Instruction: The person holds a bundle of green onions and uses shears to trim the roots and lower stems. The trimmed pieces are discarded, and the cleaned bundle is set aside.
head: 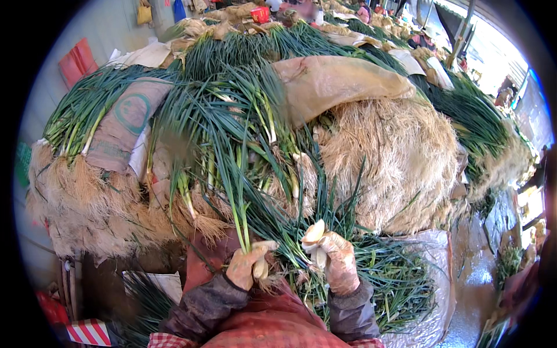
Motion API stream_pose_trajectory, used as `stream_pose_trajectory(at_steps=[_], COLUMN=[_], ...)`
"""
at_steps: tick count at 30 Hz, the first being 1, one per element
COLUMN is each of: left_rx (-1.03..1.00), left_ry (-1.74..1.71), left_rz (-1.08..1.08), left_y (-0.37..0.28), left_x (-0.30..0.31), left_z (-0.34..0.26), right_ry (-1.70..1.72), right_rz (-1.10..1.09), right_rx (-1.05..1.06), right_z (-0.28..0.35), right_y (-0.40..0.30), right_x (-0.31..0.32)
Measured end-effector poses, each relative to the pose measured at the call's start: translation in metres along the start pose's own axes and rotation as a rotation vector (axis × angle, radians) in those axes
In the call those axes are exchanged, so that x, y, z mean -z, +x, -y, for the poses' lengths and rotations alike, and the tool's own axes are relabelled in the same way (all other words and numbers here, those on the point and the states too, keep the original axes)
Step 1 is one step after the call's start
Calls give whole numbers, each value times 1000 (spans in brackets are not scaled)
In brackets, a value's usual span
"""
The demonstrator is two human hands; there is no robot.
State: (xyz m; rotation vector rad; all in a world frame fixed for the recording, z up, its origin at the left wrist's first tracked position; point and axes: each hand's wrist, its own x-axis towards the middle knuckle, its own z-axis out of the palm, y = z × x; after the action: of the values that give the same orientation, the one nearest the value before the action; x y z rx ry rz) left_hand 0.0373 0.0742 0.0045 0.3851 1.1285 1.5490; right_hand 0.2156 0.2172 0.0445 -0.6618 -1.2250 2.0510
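Observation:
My left hand (247, 266) is closed around the lower stalk of a green onion (242, 217). Its long leaves rise away from me, and pale roots hang below my fingers. My right hand (338, 260) is curled just to the right, with pale coverings on the fingertips. Thin green leaves (292, 249) pass close by it; whether any are pinched there is unclear. A heap of loose green onions (226, 117) lies before me, some with white stems and bushy roots facing me. Beneath my right hand spread stripped leaves (383, 278).
A large root mass of bundled onions (391, 165) sits right of centre, partly under a tan plastic sheet (339, 82). At left, a printed sack (126, 124) covers more bundles. Wet floor (472, 261) shows at right. Several people are farther back.

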Motion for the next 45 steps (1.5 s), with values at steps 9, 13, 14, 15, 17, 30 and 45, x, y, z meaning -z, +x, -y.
stream_pose_trajectory(at_steps=[9, 13, 14, 15, 17, 30, 45], left_rx=[-33, -61, -68, -64, -62, 36, -116], left_ry=[-179, -190, -194, -208, -238, -336, -298], left_rz=[39, 95, 130, 127, 130, 287, 237], left_y=[-22, -26, -25, -27, -27, -25, -42], left_x=[12, 24, 28, 30, 30, 47, 37], left_z=[7, 12, 15, 16, 17, 15, -15], right_ry=[-312, -386, -395, -403, -414, -373, -484], right_rz=[2, -21, -28, -35, -53, 7, 50], right_rx=[-137, -87, -62, -37, -65, -39, 89], right_z=[-10, -13, -14, -15, -15, 8, 46], right_y=[-11, -11, -11, -11, -10, -7, 19], right_x=[-8, -4, -5, -7, -9, -15, -23])
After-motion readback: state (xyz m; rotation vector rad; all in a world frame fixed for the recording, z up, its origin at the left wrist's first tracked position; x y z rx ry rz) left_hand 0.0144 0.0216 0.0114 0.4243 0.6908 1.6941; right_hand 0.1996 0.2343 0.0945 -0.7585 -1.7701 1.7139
